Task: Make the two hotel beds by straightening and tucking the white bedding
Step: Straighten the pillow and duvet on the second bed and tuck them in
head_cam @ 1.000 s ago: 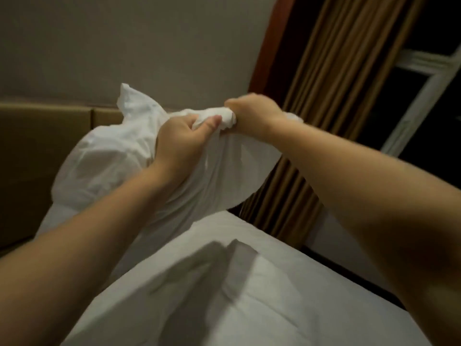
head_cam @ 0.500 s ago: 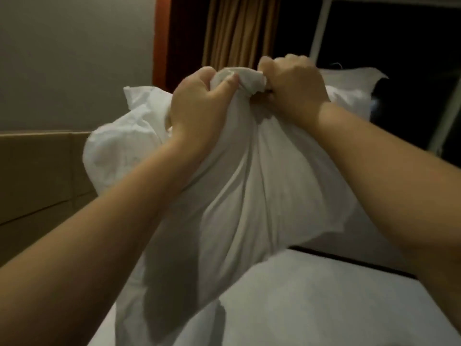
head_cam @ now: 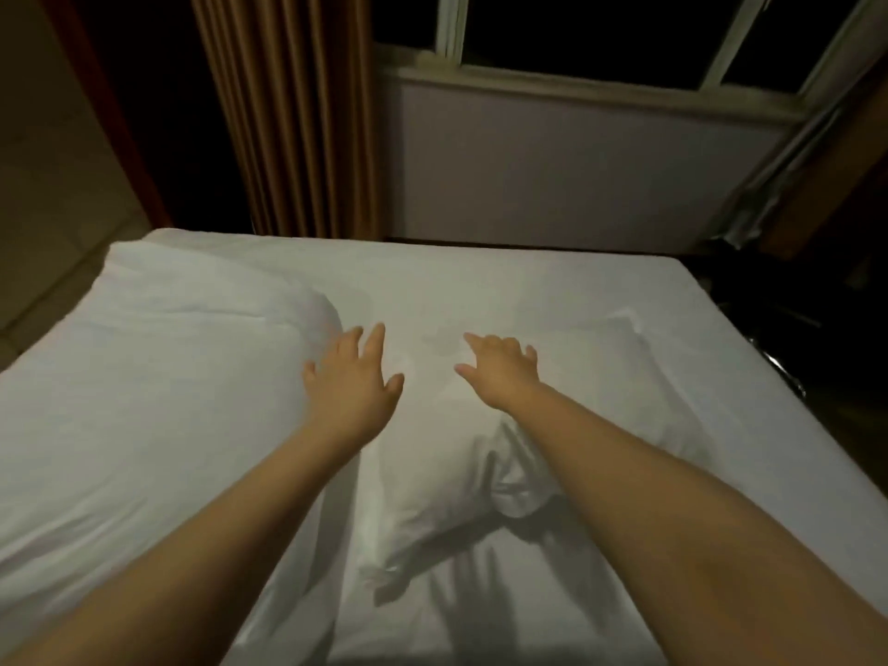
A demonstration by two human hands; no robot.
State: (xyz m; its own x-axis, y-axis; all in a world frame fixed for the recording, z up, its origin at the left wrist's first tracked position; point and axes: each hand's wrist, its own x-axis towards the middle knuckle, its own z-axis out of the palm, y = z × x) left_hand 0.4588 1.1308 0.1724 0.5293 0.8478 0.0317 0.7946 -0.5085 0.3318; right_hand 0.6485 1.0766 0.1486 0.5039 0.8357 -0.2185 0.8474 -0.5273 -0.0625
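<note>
A bed [head_cam: 721, 329] with a white sheet fills the view. One white pillow [head_cam: 168, 377] lies along its left side. A second white pillow [head_cam: 480, 454] lies in the middle, its open end bunched toward me. My left hand [head_cam: 353, 384] is spread with straight fingers over the gap between the two pillows, beside the left pillow's edge. My right hand [head_cam: 499, 370] is spread open over the far part of the middle pillow. Neither hand holds anything; whether they touch the fabric is unclear.
A brown curtain [head_cam: 288, 113] hangs behind the bed's far left. A pale wall [head_cam: 552, 161] under a dark window [head_cam: 576, 26] runs along the far side. A padded headboard panel [head_cam: 48, 185] stands at the left. Dark floor lies past the bed's right edge.
Both hands were gripping the bunched end of a pillow held up in the air. They have let go; the pillow now lies on the bed and the hands are spread open above it.
</note>
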